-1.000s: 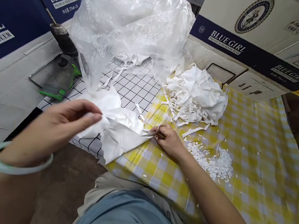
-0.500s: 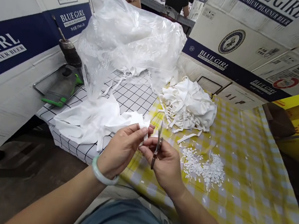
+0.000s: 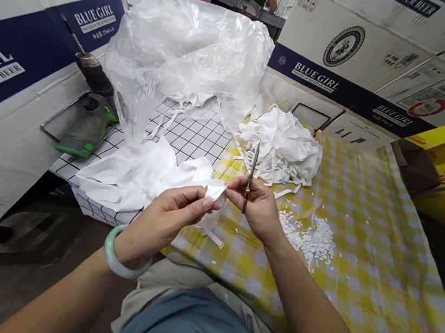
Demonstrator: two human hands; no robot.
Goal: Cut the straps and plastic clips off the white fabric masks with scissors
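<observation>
My left hand (image 3: 173, 215), with a pale green bangle at the wrist, pinches the corner of a white cloth piece (image 3: 214, 190) above the table edge. My right hand (image 3: 256, 206) grips small scissors (image 3: 251, 174) with the blades pointing up, and its fingers also touch the same cloth corner. More white cloth (image 3: 131, 176) lies spread on the table to the left of my hands. A heap of white cloth strips (image 3: 280, 144) sits behind the scissors. Tiny white snippets (image 3: 311, 241) lie scattered to the right of my right hand.
A yellow checked tablecloth (image 3: 361, 234) covers the right side, a black-grid white cloth (image 3: 198, 130) the left. A big clear plastic bag (image 3: 181, 46) stands at the back. A green-trimmed power drill (image 3: 87, 116) lies at the left. Blue Girl beer cartons (image 3: 362, 70) wall in the table. People stand far behind.
My left hand came in from the left and took hold of the cloth corner. My right hand lifted off the table, and the scissors now point up.
</observation>
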